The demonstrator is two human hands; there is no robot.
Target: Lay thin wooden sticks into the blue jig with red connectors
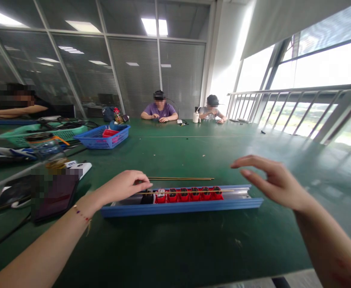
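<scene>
Our left fingers [143, 186] curl nearly together, hold unclear, and our right fingers [253, 161] part around nothing, so we'd best gently level the thin rod [190, 192] lying over the red cups [195, 197] inside the blue channel [181, 208].

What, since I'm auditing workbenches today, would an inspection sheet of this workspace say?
Surface: green tabletop, small specks beyond the blue channel.
Work items: channel holds a row of red holders; one thin rod lies across them, more rods beyond.
Clutter: green basket, blue basket and dark tablet, all at left.
Hands: left hand at the channel's left end, grip unclear; right hand raised, open, holding nothing.
Cables: dark cable at lower left.
Surroundings: three other people seated; glass partition behind; railing by windows at right.
</scene>
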